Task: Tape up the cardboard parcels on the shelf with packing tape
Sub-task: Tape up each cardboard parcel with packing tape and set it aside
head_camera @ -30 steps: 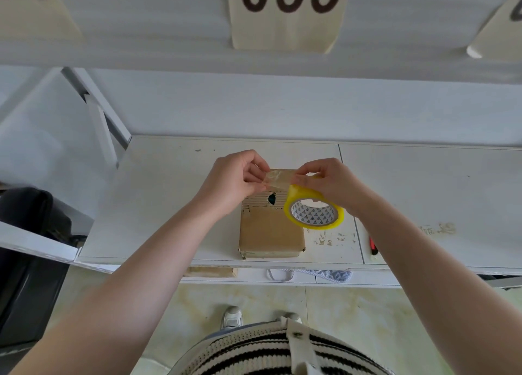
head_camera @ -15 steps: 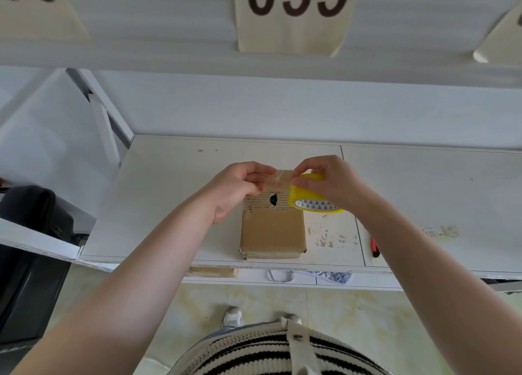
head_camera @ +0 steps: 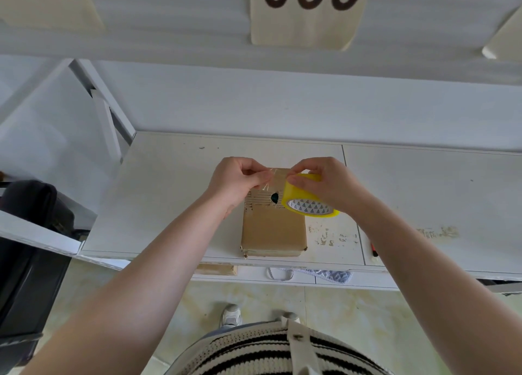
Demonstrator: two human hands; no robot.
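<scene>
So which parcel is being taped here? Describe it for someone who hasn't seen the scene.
On the white shelf below the 035 label, it is the flat brown cardboard parcel near the front edge. A dark hole torn in its top marks it.

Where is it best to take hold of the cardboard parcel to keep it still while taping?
Hold the cardboard parcel by its two long side edges near the front end, coming from above. It lies flat on the shelf, and the torn far end must stay free for tape.
</scene>
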